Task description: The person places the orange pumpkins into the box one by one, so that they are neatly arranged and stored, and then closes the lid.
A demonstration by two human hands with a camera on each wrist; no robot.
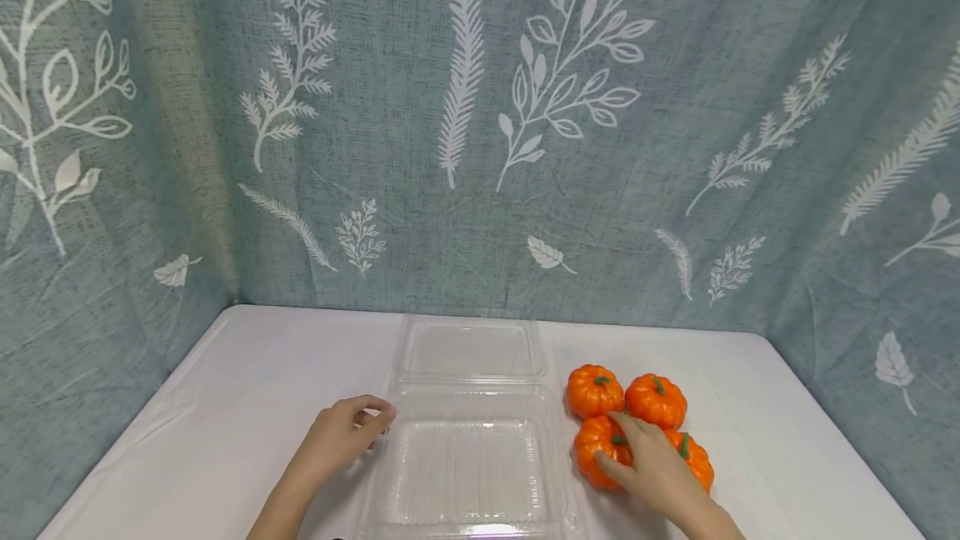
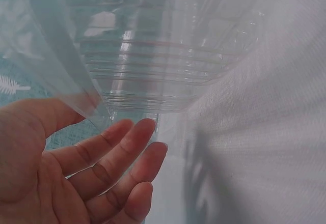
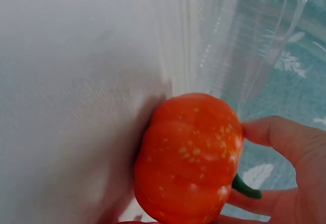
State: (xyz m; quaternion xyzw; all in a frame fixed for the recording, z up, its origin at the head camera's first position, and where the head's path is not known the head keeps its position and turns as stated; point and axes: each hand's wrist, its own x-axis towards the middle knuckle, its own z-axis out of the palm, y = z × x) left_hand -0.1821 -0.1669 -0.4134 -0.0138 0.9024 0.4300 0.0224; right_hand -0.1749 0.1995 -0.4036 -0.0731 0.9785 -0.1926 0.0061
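Left hand [image 1: 343, 433] at left edge of clear plastic container [image 1: 465, 473], rim held between thumb and bent fingers. Container open on white table [image 1: 285, 382], clear lid [image 1: 472, 348] hinged back behind it. Right of container, four orange pumpkins with green stems, close together. Front-left pumpkin [image 1: 588, 450] just beside container's right edge, gripped by right hand [image 1: 651, 467], thumb and fingers on opposite sides. Back-left pumpkin [image 1: 592, 392] behind it; back-right pumpkin [image 1: 657, 401] beyond hand; front-right pumpkin [image 1: 699, 463] partly hidden by hand.
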